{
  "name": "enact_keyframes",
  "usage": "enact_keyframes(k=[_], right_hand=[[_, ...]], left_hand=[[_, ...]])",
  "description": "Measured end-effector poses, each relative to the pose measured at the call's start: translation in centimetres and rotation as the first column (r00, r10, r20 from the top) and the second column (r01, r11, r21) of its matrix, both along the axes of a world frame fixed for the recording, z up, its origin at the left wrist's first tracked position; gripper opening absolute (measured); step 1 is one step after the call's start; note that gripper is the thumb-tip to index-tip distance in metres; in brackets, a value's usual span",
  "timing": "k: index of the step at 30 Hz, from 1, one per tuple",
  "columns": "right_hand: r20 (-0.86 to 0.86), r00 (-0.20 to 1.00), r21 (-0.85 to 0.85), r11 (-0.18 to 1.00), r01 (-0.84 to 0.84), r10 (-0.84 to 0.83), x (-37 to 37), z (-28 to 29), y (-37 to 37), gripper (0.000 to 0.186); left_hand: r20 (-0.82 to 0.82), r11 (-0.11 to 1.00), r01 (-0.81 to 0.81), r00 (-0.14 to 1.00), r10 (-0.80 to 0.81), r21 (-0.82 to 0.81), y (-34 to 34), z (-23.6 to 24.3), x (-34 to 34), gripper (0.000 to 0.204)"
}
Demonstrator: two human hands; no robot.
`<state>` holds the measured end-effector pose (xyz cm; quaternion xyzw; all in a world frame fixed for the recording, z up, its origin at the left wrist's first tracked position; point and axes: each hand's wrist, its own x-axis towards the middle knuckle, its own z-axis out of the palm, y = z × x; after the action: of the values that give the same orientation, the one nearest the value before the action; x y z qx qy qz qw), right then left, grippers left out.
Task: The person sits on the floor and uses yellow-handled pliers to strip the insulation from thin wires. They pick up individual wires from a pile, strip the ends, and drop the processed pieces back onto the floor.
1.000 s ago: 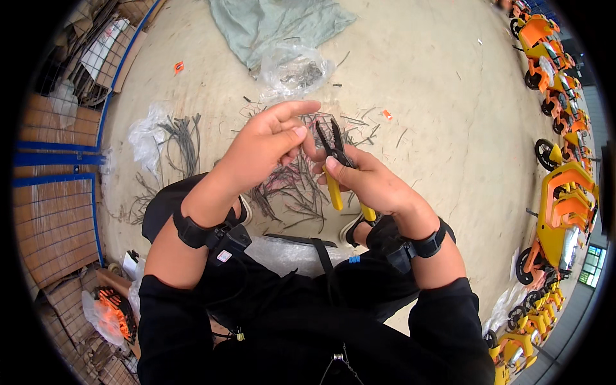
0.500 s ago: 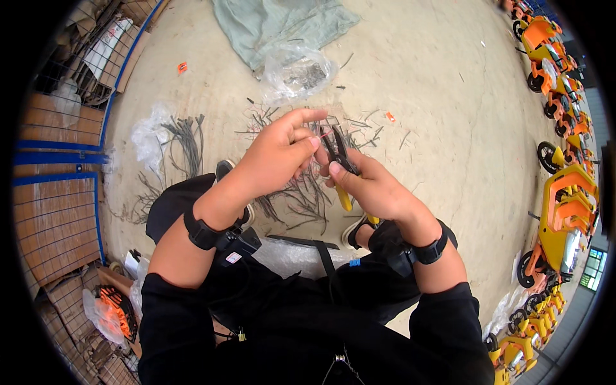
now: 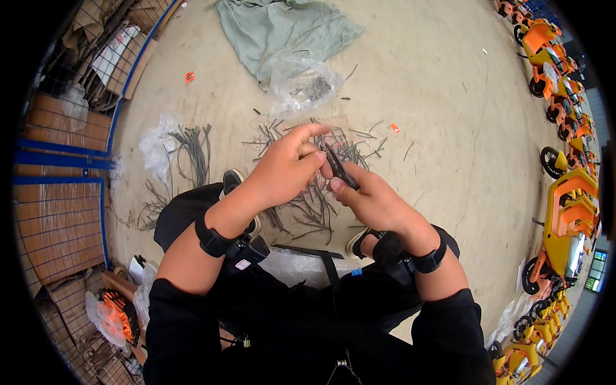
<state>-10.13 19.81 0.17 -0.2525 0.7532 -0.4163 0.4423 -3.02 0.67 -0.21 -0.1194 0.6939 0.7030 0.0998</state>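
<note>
My right hand is closed around dark-jawed pliers, whose jaws point up and away toward my left fingertips. The jaws look closed or nearly so. My left hand pinches with thumb and bent fingers beside the jaws, its index finger stretched out above them. A thin wire seems to be in this pinch, but the fingers mostly hide it. Below both hands, many cut lengths of dark grey cable lie scattered on the floor, with thin reddish strands among them.
A bundle of grey cables lies at the left beside clear plastic. Farther off are a plastic bag and a green cloth. Blue-framed mesh cages stand left; yellow-orange small bikes line the right.
The pliers' jaws, spread apart around a thin red strand before, have come together. Their yellow handles no longer show below my right hand. The whole view has shifted slightly.
</note>
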Motion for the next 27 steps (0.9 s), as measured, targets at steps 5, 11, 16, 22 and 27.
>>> enact_keyframes(k=[5, 11, 16, 22, 27], right_hand=[[-0.011, 0.999, -0.036, 0.999, 0.032, -0.032, 0.2, -0.9, 0.0, 0.030], [-0.107, 0.989, 0.012, 0.994, 0.104, -0.102, -0.1, -0.2, -0.3, 0.031], [-0.093, 0.991, -0.034, 0.995, 0.096, -0.099, -0.2, -1.3, 0.0, 0.032], [-0.049, 0.996, -0.080, 0.994, 0.069, -0.073, 0.0, -1.6, 0.0, 0.034], [-0.010, 0.997, -0.083, 0.994, 0.071, -0.072, 0.1, -1.4, -0.1, 0.034]], left_hand=[[0.008, 1.000, -0.014, 1.000, 0.013, 0.026, 0.0, 0.1, 0.1, 0.046], [0.020, 0.998, -0.050, 0.999, 0.051, -0.050, -0.3, -0.2, 0.1, 0.023], [-0.005, 0.998, -0.057, 0.998, 0.057, -0.027, -0.1, -0.8, 0.1, 0.014], [0.006, 0.997, -0.046, 0.999, 0.047, -0.068, 0.0, -0.5, 0.0, 0.014], [0.002, 0.995, -0.069, 0.998, 0.070, -0.071, 0.0, -0.7, 0.2, 0.015]])
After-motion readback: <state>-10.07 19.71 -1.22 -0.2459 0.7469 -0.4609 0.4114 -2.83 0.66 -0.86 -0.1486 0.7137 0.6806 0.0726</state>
